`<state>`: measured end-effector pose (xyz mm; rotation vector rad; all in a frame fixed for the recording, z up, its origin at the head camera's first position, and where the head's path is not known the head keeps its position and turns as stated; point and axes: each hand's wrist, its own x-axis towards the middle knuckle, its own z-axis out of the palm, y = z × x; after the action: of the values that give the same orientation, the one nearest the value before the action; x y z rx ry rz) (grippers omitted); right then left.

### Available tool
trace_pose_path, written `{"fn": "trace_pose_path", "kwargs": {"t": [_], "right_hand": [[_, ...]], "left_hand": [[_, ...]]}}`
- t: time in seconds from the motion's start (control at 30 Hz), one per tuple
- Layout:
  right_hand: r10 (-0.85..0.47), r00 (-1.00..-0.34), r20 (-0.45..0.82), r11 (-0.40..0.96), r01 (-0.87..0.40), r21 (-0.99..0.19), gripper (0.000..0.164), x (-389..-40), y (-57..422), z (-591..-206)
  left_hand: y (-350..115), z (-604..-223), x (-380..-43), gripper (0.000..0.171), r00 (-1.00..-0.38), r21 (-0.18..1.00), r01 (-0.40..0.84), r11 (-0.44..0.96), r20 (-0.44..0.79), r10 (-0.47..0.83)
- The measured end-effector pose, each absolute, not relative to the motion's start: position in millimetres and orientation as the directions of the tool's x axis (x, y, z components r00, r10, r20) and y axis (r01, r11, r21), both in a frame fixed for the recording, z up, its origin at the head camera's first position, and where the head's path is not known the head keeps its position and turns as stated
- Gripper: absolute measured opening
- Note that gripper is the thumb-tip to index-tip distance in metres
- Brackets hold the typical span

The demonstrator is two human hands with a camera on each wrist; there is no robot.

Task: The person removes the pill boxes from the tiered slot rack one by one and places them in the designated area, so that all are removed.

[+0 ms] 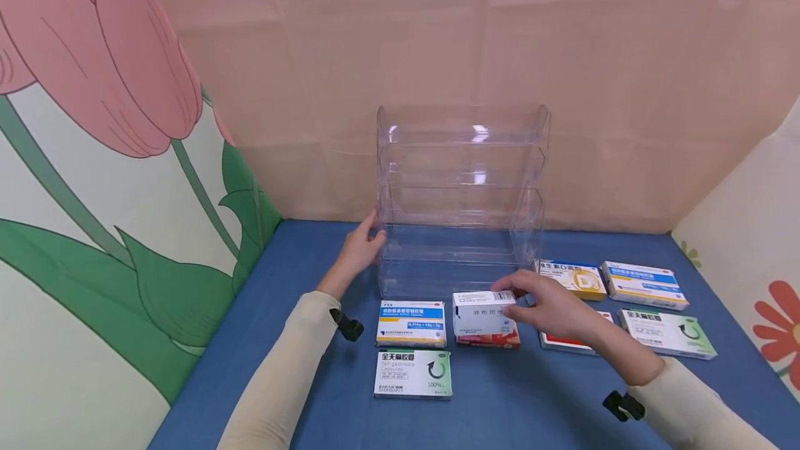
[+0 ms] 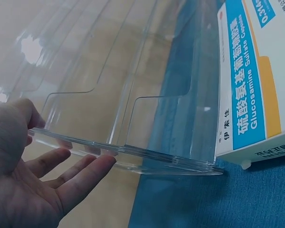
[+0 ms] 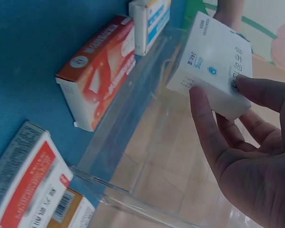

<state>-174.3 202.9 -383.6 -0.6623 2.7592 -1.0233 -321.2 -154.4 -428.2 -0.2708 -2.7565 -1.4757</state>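
Observation:
My right hand [image 1: 550, 304] pinches a white medicine box [image 1: 475, 312] between thumb and fingers, in front of the clear plastic tiered rack [image 1: 456, 252]. The right wrist view shows this white box [image 3: 213, 61] tilted in my right hand [image 3: 256, 156]. Below it in the head view, a red medicine box [image 1: 490, 340] is partly covered. My left hand [image 1: 359, 248] holds the rack's left side; in the left wrist view, its thumb is by the wall's edge and the fingertips of the left hand [image 2: 47, 175] touch the outer face.
Left of centre lie a blue-and-white glucosamine box [image 1: 410, 323] and a green-and-white capsule box [image 1: 412, 375]. Rightward are a yellow vitamin D box [image 1: 571, 278], another glucosamine box [image 1: 645, 285], another green-and-white box [image 1: 669, 333] and a red-and-white box [image 1: 565, 346], partly hidden by my right hand.

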Motion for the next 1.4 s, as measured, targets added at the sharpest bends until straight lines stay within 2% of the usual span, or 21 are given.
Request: {"fn": "trace_pose_path", "kwargs": {"t": [0.43, 0.7, 1.07, 1.4], "right_hand": [[-0.493, -0.863, -0.109, 0.624, -0.263, -0.736, 0.034, -164.8, 208.8, -411.1], [-0.497, -0.846, -0.195, 0.59, -0.163, -0.791, 0.032, -159.8, 210.1, -423.7], [-0.475, -0.835, -0.279, 0.607, -0.082, -0.79, 0.035, -153.8, 220.7, -442.9], [-0.531, -0.771, -0.352, 0.53, 0.022, -0.848, 0.034, -149.3, 226.3, -454.4]], "left_hand": [[-155.1, -432.1, -322.7, 0.068, -0.989, 0.821, 0.125, 0.557, 0.057, 0.138], [-152.9, -430.8, -322.1, 0.068, -0.988, 0.814, 0.136, 0.565, 0.07, 0.138], [-152.0, -431.4, -322.1, 0.068, -0.989, 0.816, 0.129, 0.564, 0.061, 0.138], [-154.5, -429.3, -322.5, 0.067, -0.988, 0.82, 0.127, 0.558, 0.056, 0.142]]}}
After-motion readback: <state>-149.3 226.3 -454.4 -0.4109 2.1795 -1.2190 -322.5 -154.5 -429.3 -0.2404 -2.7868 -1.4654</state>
